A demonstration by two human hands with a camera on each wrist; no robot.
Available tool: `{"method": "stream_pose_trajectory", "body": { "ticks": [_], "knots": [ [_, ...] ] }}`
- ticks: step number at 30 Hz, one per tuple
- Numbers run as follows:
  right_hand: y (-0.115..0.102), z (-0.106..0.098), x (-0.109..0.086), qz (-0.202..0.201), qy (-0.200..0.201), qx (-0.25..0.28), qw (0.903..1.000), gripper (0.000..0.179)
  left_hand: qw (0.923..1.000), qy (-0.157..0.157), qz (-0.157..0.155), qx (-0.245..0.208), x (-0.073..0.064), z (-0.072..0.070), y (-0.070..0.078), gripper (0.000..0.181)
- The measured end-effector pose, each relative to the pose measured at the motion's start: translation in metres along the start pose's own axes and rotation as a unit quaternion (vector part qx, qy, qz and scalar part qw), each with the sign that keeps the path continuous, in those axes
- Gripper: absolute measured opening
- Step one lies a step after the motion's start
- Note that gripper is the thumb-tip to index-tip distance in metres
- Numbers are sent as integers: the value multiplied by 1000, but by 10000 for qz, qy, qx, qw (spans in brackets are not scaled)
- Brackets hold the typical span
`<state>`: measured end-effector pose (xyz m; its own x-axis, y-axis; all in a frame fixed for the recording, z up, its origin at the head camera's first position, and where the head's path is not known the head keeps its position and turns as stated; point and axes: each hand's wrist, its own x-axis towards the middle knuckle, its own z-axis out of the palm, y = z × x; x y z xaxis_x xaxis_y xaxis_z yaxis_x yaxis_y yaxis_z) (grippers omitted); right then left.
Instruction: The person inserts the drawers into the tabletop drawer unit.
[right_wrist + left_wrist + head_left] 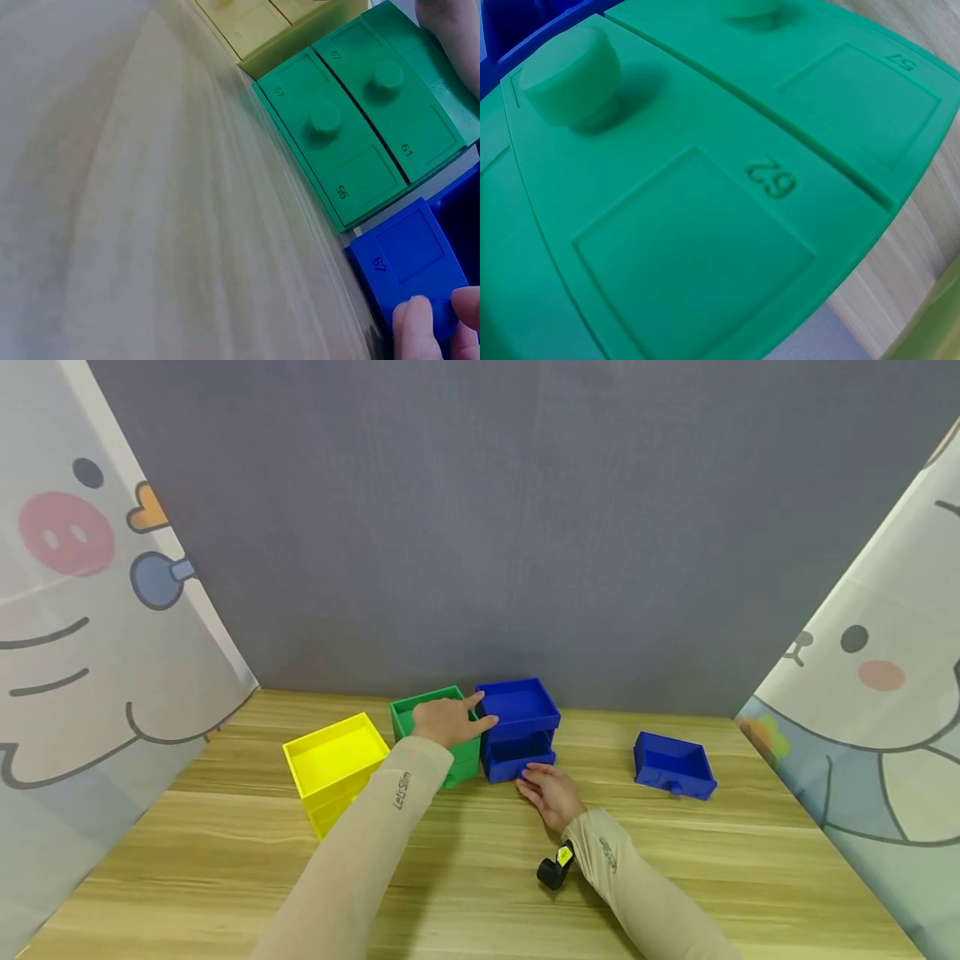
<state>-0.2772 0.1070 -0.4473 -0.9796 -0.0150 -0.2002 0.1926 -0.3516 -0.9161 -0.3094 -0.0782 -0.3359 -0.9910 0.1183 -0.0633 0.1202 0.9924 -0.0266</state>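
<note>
A blue drawer box (517, 702) with a tray-like top stands at the back middle. Its lower blue drawer (405, 255) sticks partly out at the front, below an open slot. My right hand (551, 795) pinches this drawer's round knob (442, 318) between thumb and fingers. Reaching over the green drawer box (467, 760), my left hand (442, 721) has two fingers extended and spread against the blue box's left edge; its other fingers are hidden. The left wrist view is filled by green drawer fronts, with a green knob (574, 75) near the top.
A separate blue drawer (675, 764) sits on the wooden table (487, 877) at the right, its knob facing the front. On the left stands a yellow drawer box (337, 760). Behind everything rises a grey panel (480, 527).
</note>
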Motion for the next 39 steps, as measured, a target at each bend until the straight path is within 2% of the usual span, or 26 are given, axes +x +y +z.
{"method": "stream_pose_trajectory", "body": {
  "ticks": [8,15,31,34,39],
  "knots": [
    [-2,5,3,179,94,84,9998,16,10000,48,-6,-6,-2,0,0,71],
    [0,6,9,79,171,133,9997,22,10000,68,26,-17,-2,1,1,71],
    [-2,9,13,92,225,59,9997,20,9998,140,55,-126,0,2,0,71],
    [-3,8,14,144,240,-59,9996,20,9998,134,49,-151,0,2,-1,71],
    [-5,4,13,259,264,-542,9978,25,9998,76,37,-191,2,3,-2,72]
  ]
}}
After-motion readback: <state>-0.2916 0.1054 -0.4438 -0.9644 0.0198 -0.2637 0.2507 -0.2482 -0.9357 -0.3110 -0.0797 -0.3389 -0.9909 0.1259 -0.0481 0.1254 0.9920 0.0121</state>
